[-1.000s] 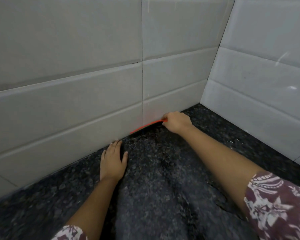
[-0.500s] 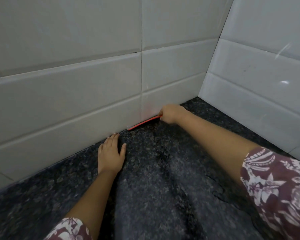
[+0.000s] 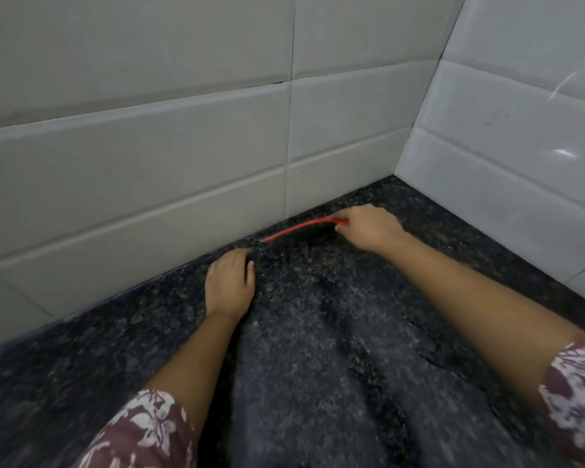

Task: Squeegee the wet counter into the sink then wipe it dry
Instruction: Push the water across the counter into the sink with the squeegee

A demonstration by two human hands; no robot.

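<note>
A thin red squeegee (image 3: pixel 298 228) lies edge-down on the dark speckled granite counter (image 3: pixel 318 366), close to the foot of the back tiled wall. My right hand (image 3: pixel 368 228) is closed around its right end. My left hand (image 3: pixel 230 282) rests palm-down on the counter just left of and nearer than the blade's free tip, fingers loosely curled, holding nothing. A wet film with darker streaks runs down the counter between my forearms. No sink or cloth is in view.
Pale grey tiled walls (image 3: pixel 149 146) meet in a corner at the back right (image 3: pixel 416 130), closing the counter on two sides. The counter stretches left and toward me. Floral sleeves (image 3: pixel 142 434) cover my upper arms.
My right hand has pulled the squeegee a little away from the wall base toward me. My left hand's fingers have curled slightly; it stays in place.
</note>
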